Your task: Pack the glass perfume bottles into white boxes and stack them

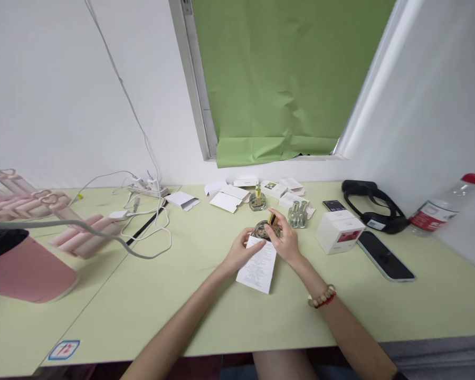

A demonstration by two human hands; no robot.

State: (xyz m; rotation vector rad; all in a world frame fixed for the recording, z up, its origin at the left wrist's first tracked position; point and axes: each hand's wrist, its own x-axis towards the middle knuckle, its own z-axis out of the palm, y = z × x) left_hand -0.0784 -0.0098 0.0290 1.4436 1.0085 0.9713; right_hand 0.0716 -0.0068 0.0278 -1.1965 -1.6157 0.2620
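Note:
My right hand [285,240] is closed around the gold-and-dark top of a glass perfume bottle [263,229] with a dark patterned body. Against the bottle's lower end lies a flat white carton [258,268] with small print, pinched by my left hand [239,252]. Whether the bottle touches the inside of the carton cannot be made out. Just beyond my hands stands another perfume bottle [257,199] with a gold neck. Two clear bottles [298,214] with greenish-gold tops are to the right of my right hand.
Several flattened white boxes [225,199] lie at the back. To the right are a white cube box [339,231], a phone [386,256], a black headset [376,207] and a water bottle [435,208]. White cables [154,237], pink rollers [85,236] and a pink bin [27,269] occupy the left.

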